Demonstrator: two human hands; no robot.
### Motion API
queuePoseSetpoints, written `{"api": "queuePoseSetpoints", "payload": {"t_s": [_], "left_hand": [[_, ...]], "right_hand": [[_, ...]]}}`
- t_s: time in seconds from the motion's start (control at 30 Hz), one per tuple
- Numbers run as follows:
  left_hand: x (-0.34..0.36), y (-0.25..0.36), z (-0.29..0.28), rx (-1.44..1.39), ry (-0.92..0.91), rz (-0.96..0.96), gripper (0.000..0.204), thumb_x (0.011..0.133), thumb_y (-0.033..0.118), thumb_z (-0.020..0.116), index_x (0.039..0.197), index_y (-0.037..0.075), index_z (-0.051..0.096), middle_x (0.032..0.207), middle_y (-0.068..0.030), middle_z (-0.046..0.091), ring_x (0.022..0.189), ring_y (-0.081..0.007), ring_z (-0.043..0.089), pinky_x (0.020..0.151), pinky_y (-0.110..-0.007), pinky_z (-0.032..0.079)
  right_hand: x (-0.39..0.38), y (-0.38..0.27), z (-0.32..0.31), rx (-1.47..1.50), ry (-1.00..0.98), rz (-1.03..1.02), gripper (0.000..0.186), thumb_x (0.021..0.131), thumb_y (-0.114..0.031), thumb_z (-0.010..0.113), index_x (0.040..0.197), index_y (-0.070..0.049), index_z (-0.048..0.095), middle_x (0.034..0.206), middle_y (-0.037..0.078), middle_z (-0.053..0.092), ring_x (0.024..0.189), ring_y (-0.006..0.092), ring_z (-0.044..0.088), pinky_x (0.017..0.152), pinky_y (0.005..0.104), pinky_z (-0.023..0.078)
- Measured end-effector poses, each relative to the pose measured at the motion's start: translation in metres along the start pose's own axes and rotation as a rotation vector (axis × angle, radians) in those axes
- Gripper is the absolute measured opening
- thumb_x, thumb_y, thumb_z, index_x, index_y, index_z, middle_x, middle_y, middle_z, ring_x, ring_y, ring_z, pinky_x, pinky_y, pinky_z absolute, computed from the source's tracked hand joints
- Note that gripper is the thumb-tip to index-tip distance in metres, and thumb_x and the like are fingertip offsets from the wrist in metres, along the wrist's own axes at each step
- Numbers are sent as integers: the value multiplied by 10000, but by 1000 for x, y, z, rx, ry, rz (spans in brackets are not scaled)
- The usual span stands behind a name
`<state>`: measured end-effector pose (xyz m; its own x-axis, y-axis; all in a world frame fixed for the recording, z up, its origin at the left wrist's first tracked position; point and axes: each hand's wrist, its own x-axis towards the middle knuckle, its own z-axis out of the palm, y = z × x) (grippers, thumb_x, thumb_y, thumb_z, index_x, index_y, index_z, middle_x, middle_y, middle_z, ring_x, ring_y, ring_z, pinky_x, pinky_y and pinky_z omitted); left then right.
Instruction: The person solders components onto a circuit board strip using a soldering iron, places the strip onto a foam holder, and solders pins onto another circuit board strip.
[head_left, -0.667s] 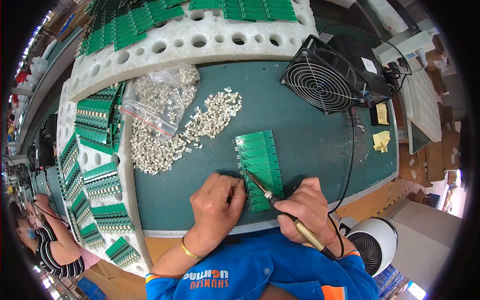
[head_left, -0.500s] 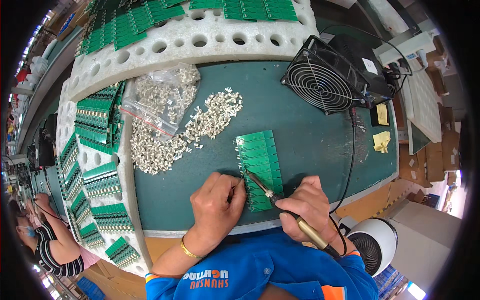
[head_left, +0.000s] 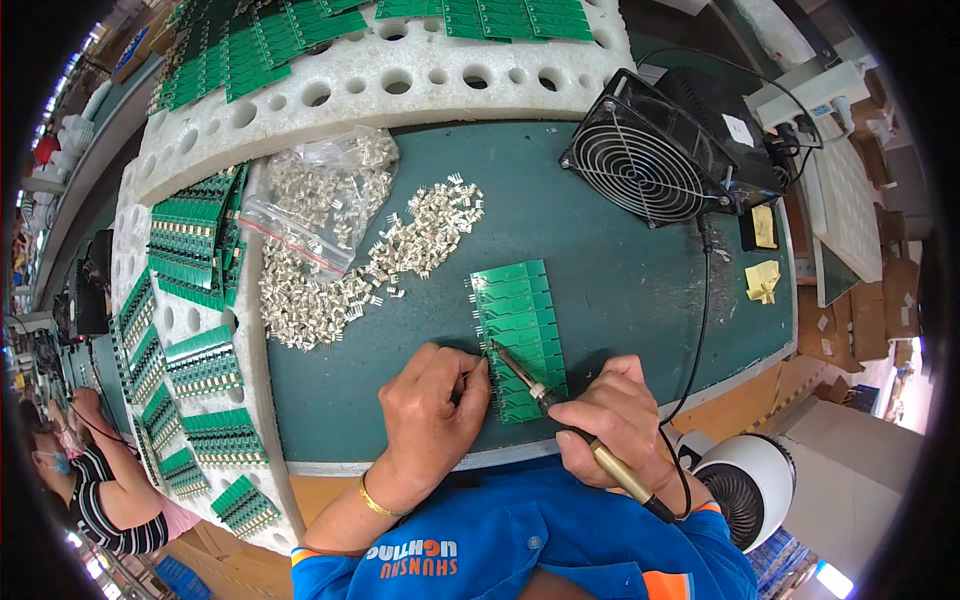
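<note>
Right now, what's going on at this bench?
A person's right hand grips a soldering iron, its tip at the left edge of a green circuit board panel lying on the bench. The left hand is beside that edge, fingertips close together; anything between them is too small to make out. Small white connectors lie heaped farther up and left, beside a clear bag.

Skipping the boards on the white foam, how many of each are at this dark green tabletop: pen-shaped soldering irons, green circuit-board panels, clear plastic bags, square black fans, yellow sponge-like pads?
Gold-and-black soldering iron: 1
Green rectangular circuit-board panel: 1
Clear plastic bag: 1
Square black fan: 1
Yellow sponge-like pads: 2
Total: 6
</note>
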<state>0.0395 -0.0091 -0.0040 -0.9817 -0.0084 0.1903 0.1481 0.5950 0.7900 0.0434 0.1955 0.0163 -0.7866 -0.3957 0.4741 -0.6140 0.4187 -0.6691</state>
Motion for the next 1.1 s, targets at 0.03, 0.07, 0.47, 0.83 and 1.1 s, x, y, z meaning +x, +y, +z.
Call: {"api": "queuePoseSetpoints", "payload": {"t_s": [0.03,0.07,0.47,0.83,1.1], "left_hand": [[0,0,0,-1,-1,0,127,776,-1,742,763,54,628,655,-80,550,514,-229,562,468,-345,438],[0,0,0,-4,-2,1,125,777,0,743,765,53,630,657,-80,551,514,-227,561,467,-344,438],[-1,0,-1,-40,-14,-3,114,786,3,741,776,48,637,665,-83,557,518,-220,563,469,-339,442],[0,2,-2,-35,-25,-11,115,785,-1,737,768,50,635,653,-80,548,516,-220,558,469,-339,438],[-1,1,-1,-51,-26,-34,112,782,-6,735,764,43,635,649,-80,541,515,-216,546,466,-335,427]], "right_hand": [[-1,-1,0,-12,-2,4,273,702,-100,740,961,-69,662,661,23,630,544,187,548,642,350,391],[-2,-1,1,-23,-3,8,271,706,-106,741,963,-69,662,659,22,628,544,184,551,642,349,391],[-6,-5,3,-46,5,-8,270,731,-141,736,980,-64,666,650,19,620,546,182,553,648,349,395],[-8,-5,1,-34,-5,4,274,731,-145,739,984,-68,665,655,18,618,548,184,554,655,351,397],[-9,-6,1,-38,-14,9,281,730,-143,743,989,-71,665,663,14,619,559,183,558,664,355,398]]}}
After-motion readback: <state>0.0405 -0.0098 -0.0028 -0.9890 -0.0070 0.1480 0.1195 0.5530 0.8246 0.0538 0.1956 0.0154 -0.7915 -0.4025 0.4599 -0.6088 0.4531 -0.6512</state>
